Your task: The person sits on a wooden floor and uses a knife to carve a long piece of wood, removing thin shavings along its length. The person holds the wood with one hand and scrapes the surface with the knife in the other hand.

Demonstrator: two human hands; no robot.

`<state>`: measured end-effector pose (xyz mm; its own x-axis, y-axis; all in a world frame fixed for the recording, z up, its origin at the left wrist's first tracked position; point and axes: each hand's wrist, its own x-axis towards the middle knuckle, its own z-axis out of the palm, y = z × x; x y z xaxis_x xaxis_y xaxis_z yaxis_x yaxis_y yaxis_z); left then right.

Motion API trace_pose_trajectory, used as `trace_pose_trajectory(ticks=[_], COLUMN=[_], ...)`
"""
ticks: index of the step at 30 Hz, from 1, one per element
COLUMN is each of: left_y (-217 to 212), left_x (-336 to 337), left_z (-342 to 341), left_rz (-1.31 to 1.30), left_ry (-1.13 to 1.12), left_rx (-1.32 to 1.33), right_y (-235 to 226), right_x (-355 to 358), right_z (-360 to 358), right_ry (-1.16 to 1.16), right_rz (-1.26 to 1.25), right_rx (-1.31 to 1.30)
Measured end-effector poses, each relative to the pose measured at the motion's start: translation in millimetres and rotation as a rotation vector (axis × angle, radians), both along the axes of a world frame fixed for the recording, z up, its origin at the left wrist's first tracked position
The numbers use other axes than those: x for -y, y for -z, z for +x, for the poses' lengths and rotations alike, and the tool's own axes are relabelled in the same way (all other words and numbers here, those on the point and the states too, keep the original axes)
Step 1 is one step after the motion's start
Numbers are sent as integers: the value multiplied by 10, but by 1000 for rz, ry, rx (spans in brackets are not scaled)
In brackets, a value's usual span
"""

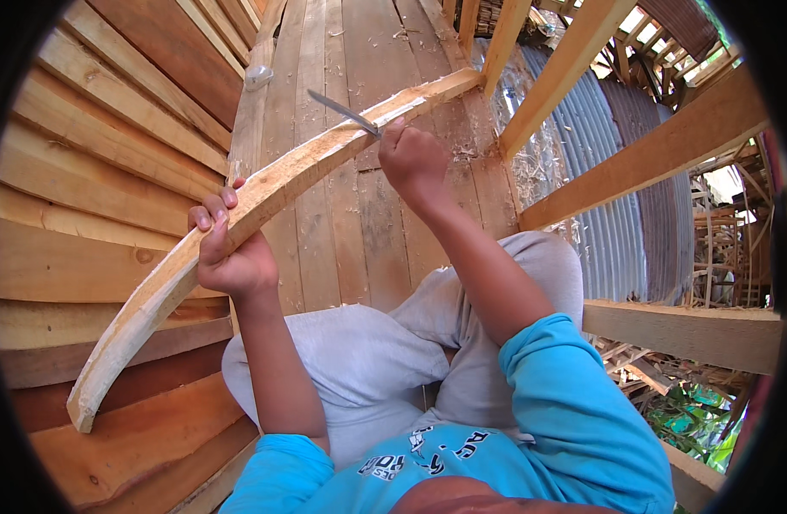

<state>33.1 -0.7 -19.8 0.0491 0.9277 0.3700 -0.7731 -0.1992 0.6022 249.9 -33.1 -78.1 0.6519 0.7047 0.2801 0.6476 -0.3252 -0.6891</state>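
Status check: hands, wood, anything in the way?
Left hand gripping wood. Right hand closed on knife, which crosses over the wood's far half. No obstruction visible around the knife.

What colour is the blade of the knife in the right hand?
The blade is silvery grey; the head view shows it.

Shirt [573, 403], blue: bore a chest print [419, 454] in black and white. Lettering consisted of block capitals in separate clusters: a short group [474, 443] toward the right, a denser, stacked group [382, 467] toward the left. Folds and a steep viewing angle left the full wording unclear.
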Motion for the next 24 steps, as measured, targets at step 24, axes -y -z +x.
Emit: trace_pose_trajectory(ticks=[24], left_y=[154], left_x=[-19], left_z=[-11], left_rz=[20], left_ry=[20], left_rx=[51], right_y=[-53], right_x=[51], right_z=[-100], right_ry=[-252], right_rz=[-134], right_rx=[64])
